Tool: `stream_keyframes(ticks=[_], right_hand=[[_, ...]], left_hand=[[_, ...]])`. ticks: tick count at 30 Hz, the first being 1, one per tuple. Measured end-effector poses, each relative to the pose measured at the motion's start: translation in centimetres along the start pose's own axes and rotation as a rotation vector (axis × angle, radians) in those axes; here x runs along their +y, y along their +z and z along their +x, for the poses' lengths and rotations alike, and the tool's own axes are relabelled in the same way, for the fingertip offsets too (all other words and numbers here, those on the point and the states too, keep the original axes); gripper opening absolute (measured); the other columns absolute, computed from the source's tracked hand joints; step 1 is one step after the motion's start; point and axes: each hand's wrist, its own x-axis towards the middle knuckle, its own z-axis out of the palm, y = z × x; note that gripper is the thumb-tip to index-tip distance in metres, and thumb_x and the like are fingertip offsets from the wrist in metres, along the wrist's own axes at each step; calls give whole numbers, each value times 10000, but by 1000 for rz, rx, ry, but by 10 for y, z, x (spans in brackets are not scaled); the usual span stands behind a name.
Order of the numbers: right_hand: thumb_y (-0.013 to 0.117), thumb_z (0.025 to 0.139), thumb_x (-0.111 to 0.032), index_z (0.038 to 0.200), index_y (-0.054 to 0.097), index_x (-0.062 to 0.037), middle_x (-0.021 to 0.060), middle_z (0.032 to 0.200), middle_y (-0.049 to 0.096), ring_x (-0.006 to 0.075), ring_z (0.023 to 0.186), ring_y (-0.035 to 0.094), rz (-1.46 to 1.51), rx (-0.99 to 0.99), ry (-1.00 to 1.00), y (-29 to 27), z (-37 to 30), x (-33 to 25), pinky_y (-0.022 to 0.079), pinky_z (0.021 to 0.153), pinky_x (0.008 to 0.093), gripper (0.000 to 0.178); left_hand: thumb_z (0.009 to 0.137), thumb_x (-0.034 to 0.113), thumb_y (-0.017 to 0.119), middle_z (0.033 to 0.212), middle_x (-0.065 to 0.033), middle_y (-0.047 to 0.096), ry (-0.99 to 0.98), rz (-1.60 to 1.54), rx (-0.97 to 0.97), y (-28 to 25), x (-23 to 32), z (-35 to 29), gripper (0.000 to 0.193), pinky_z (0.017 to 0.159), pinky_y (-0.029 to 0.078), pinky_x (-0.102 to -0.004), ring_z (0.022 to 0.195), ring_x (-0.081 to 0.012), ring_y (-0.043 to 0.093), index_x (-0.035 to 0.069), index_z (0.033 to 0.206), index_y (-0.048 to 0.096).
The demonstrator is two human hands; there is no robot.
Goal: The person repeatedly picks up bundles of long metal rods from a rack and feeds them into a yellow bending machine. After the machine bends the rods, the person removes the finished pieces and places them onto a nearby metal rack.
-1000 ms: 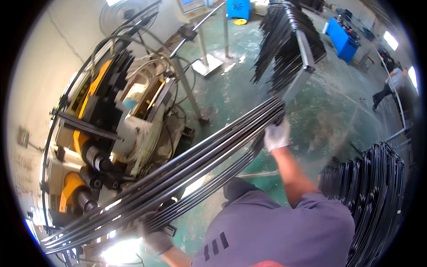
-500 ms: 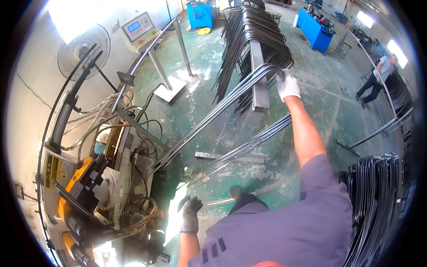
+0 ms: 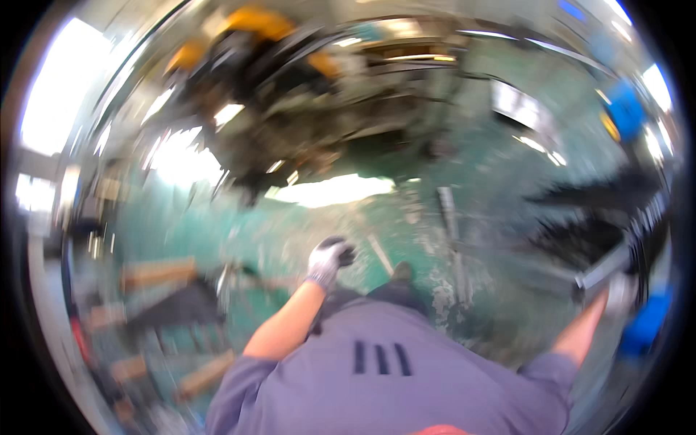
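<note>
My left hand [image 3: 330, 261], in a white glove with dark fingertips, hangs in front of my body above the green floor. Its fingers are half curled with a gap between them, and I see nothing held. Far to the right, my right hand [image 3: 621, 291] is stretched out beside the end of a grey metal beam [image 3: 605, 270]. Motion smears its fingers, so what they touch or hold is hidden. Dark bent metal rods [image 3: 580, 243] hang in a blurred bundle beyond that beam.
A machine with yellow parts [image 3: 261, 25] and hoses spans the upper left. Wooden blocks [image 3: 159, 273] and a dark flat piece [image 3: 177, 304] lie at lower left. A metal floor bar [image 3: 449, 217] runs ahead of me. Blue cabinets [image 3: 625, 109] stand at right.
My view has swung sharply left, carrying the machine to the top and the rod rack to the right edge. The rods by my right hand are now blurred.
</note>
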Motion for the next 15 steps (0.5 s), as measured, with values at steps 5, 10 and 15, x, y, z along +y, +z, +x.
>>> stream_keyframes(ticks=[5,10,15], right_hand=[[515,945,-328,1175,635,-46,153,1147,674,278,1029,639,193,-541,-233,94,-256,-33,494,869,402,383],[588,920,-277,1243,581,-21,143,1228,650,256,1094,608,-70,-1257,-520,61,-490,-145,462,928,360,413],[724,828,-244,1225,581,23,202,1175,668,324,1063,653,302,-1362,-989,-25,-618,-368,494,935,394,499]], left_hand=[[880,71,616,928,-161,697,46,-243,290,-89,-9,-40,270,666,573,-348,753,-240,684,4,1140,599],[875,90,638,873,-126,688,65,-476,310,-197,-54,-68,249,603,543,-313,699,-199,666,22,1112,606],[883,108,639,843,-80,680,394,-488,685,-321,-58,-154,158,641,522,-273,731,-149,641,10,1007,650]])
